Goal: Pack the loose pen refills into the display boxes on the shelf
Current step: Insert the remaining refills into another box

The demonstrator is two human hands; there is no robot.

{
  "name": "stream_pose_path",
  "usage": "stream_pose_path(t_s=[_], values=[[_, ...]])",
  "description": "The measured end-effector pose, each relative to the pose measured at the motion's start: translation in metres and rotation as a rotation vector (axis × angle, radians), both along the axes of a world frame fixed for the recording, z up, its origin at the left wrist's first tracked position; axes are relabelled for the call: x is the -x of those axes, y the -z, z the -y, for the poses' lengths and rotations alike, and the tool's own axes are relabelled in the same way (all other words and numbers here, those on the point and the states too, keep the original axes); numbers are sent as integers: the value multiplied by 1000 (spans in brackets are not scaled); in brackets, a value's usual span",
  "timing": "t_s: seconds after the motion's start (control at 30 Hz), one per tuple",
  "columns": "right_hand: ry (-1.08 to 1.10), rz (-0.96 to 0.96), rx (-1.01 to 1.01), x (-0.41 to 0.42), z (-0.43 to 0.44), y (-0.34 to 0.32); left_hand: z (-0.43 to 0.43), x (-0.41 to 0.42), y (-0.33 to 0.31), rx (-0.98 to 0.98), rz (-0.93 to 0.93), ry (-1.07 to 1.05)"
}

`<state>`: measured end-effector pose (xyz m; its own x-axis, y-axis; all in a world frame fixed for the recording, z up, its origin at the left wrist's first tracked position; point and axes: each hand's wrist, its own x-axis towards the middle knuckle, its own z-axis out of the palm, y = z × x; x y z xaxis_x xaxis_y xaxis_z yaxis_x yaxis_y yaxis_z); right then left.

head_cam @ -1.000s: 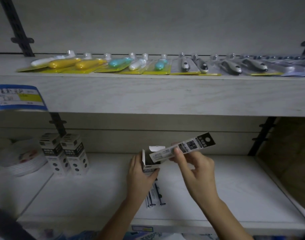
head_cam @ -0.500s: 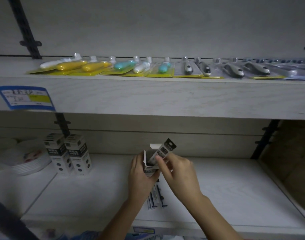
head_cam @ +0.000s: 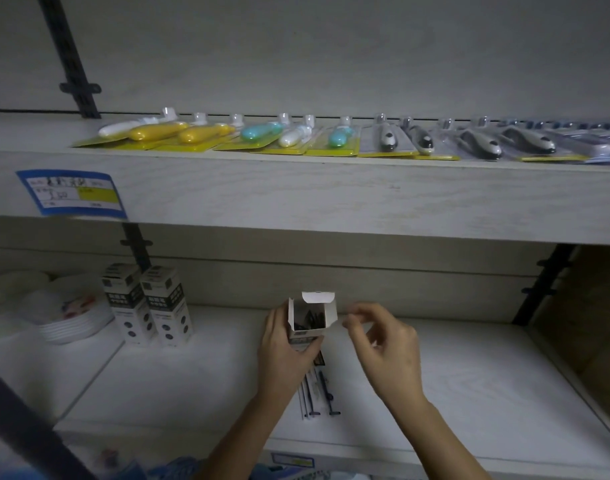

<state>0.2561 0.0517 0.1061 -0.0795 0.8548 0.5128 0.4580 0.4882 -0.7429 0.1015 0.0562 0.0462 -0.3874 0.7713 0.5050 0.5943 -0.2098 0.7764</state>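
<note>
My left hand [head_cam: 284, 355] grips a small white display box [head_cam: 313, 315] that stands upright on the lower shelf [head_cam: 469, 382], its top flap open. Dark refill packs show inside the box. My right hand [head_cam: 383, 344] hovers just right of the box, fingers loosely curled, holding nothing. Several loose pen refills [head_cam: 317, 393] lie on the shelf below the box, partly hidden by my left hand. Two closed display boxes [head_cam: 147, 303] stand upright at the left of the shelf.
A stack of white plates [head_cam: 64, 317] sits far left. The upper shelf [head_cam: 331, 192] carries a row of blister-packed items [head_cam: 296, 136] and a blue price tag [head_cam: 71, 192]. Dark brackets [head_cam: 542, 282] stand at the back.
The refill pack my right hand held has gone down into the open box. My right hand has let go and drawn back to the right.
</note>
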Motion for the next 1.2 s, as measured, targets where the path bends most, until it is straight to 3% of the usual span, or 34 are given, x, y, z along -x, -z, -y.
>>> stream_pose_path(t_s=[0.1, 0.47, 0.67, 1.2], values=[[50, -5, 148, -3, -16, 27, 3, 2, -3, -24, 7, -1], [25, 376, 602, 28, -53, 118, 13, 20, -2, -39, -12, -68], [70, 491, 623, 44, -54, 127, 16, 28, 2, -44, -30, -105], [57, 428, 763, 19, -69, 131, 10, 20, 2, -49, -30, -74]])
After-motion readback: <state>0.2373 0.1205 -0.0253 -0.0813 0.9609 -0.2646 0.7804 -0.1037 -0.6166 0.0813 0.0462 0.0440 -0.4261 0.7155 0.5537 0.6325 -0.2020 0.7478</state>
